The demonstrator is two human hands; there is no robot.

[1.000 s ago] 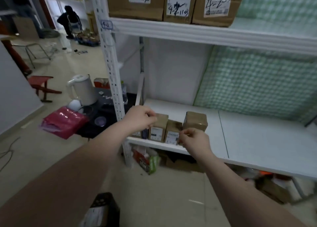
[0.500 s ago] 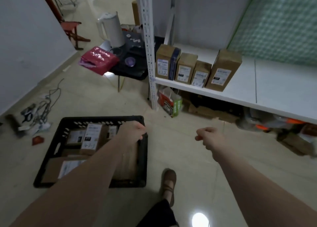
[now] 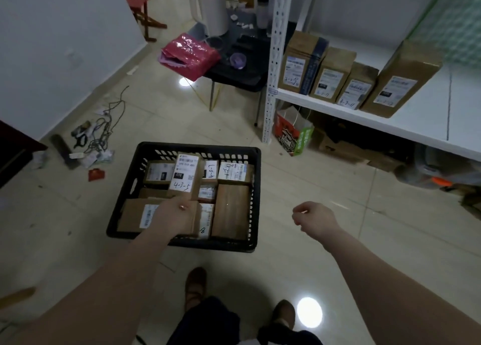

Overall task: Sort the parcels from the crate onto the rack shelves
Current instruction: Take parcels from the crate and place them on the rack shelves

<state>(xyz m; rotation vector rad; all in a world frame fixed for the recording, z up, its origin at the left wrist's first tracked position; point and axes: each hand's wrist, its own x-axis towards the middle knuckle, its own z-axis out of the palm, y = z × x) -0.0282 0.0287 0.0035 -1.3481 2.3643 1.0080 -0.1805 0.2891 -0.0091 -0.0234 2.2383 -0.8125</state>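
A black plastic crate (image 3: 250, 196) sits on the tiled floor in front of me, holding several brown cardboard parcels. My left hand (image 3: 173, 218) is over the crate, shut on the lower end of a long parcel (image 3: 186, 175) with a white label marked 4-3-5; the parcel tilts up above the others. My right hand (image 3: 313, 218) hangs to the right of the crate, fingers loosely curled, holding nothing. The white rack shelf (image 3: 421, 126) at the upper right carries a row of upright parcels (image 3: 333, 76) near its left post.
A white rack post (image 3: 273, 66) stands behind the crate. A black side table (image 3: 239, 74) holds a white kettle (image 3: 208, 6) and a pink bag (image 3: 191, 55). Cables litter the floor at the left. A paper bag (image 3: 292, 133) and boxes lie under the shelf. My feet are below.
My view dropped from the shelf to the crate. My left hand went down into the crate and closed on the 4-3-5 parcel; my right hand came away from the shelf, empty.
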